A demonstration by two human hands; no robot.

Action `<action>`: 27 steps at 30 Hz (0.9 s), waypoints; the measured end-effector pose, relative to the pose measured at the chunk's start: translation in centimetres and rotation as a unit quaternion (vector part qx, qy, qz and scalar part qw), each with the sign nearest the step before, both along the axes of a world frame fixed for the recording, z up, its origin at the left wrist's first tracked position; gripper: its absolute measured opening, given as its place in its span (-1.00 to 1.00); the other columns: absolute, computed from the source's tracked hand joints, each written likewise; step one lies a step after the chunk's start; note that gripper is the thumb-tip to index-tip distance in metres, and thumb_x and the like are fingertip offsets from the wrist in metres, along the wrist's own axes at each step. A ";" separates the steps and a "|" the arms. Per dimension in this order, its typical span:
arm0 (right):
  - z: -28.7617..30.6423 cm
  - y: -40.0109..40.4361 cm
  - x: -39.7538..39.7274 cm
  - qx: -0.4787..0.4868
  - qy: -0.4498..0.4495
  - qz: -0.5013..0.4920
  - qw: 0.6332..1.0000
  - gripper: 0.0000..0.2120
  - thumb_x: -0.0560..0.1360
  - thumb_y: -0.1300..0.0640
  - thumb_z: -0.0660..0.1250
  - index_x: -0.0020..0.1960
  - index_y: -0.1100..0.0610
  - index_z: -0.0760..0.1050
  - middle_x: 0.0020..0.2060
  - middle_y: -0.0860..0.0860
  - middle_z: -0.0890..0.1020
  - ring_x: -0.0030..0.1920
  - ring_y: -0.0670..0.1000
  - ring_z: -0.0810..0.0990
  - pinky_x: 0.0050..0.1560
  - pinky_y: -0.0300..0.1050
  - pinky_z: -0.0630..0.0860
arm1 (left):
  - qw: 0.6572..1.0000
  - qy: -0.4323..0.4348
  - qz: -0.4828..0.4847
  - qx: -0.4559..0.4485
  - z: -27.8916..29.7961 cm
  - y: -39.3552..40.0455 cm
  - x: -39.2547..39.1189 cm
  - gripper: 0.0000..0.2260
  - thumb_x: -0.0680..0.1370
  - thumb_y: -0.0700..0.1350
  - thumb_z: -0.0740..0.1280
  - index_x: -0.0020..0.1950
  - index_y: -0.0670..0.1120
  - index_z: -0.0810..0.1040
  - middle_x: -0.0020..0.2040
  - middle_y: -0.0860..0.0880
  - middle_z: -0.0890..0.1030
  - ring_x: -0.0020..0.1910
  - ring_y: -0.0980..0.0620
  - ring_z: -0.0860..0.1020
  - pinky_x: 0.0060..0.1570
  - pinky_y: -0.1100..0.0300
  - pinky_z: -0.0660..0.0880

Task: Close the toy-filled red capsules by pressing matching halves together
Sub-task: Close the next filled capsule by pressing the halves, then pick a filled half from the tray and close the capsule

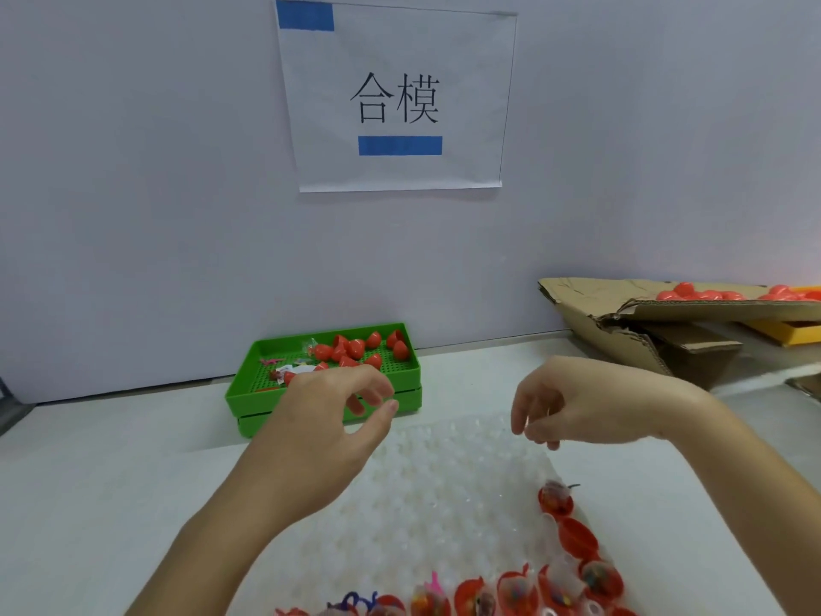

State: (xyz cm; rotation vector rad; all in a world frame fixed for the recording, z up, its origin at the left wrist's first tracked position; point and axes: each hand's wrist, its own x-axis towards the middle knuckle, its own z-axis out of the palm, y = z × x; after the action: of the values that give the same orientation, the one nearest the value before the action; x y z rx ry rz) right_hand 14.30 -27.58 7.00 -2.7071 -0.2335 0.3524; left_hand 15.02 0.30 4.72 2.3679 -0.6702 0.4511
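both grips (bare hands) hover empty over the white table [111, 460].

Dimpled tray [444, 491] sits front-centre on the table [111, 460]. Open capsule halves with toys [555, 500] sit in its right column and near row. Bin [324, 393] behind it to the left, against the wall [133, 171] — loose capsule halves [355, 349] inside. Cardboard box [644, 331] far right, more capsules [693, 293] on top. Paper sign [395, 100] on wall above the bin. Both hands — left hand [328, 415], right hand [573, 402] — hover over the tray's far edge.
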 end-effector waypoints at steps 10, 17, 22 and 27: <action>-0.3 -0.3 -3.9 -0.091 0.028 0.016 0.995 -0.83 0.47 -0.04 0.47 -0.28 -0.19 0.61 -0.35 -0.28 0.65 -0.36 -0.22 0.59 -0.35 -0.30 0.51 | 1.000 0.003 -0.014 0.006 -0.2 -0.1 0.1 -0.91 0.56 0.05 0.35 -0.02 0.11 0.63 -0.13 0.24 0.62 -0.07 0.28 0.54 -0.16 0.41 0.45; -2.3 0.5 -4.7 -0.144 0.003 0.006 0.990 -0.75 0.45 0.08 0.46 -0.34 -0.17 0.55 -0.45 -0.20 0.55 -0.48 -0.20 0.51 -0.49 -0.34 0.37 | 1.000 0.004 -0.021 0.002 -0.3 -0.1 0.1 -0.91 0.55 0.06 0.34 -0.04 0.12 0.63 -0.13 0.26 0.62 -0.08 0.28 0.54 -0.11 0.29 0.51; -2.9 0.7 -4.7 -0.175 -0.036 0.006 0.984 -0.83 0.43 0.09 0.44 -0.28 -0.13 0.55 -0.35 -0.13 0.56 -0.35 -0.08 0.55 -0.44 -0.28 0.38 | 1.000 0.005 -0.029 0.005 -0.4 -0.1 0.1 -0.93 0.55 0.05 0.35 -0.04 0.14 0.62 -0.12 0.27 0.62 -0.07 0.27 0.55 -0.12 0.29 0.51; -3.3 0.7 -4.9 -0.179 -0.054 0.006 0.982 -0.86 0.42 0.15 0.40 -0.12 -0.08 0.65 -0.38 -0.17 0.56 -0.36 -0.10 0.56 -0.45 -0.31 0.34 | 0.999 0.025 -0.043 0.022 -0.8 -1.0 -0.3 -0.92 0.56 0.06 0.33 -0.04 0.14 0.62 -0.12 0.25 0.62 -0.07 0.30 0.54 -0.17 0.38 0.46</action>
State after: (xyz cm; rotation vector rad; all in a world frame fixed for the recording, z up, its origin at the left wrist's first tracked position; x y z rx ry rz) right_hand 9.37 -26.84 3.69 -3.0857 -0.2366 0.2716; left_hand 14.75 -0.67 3.92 2.3731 -0.7621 0.3431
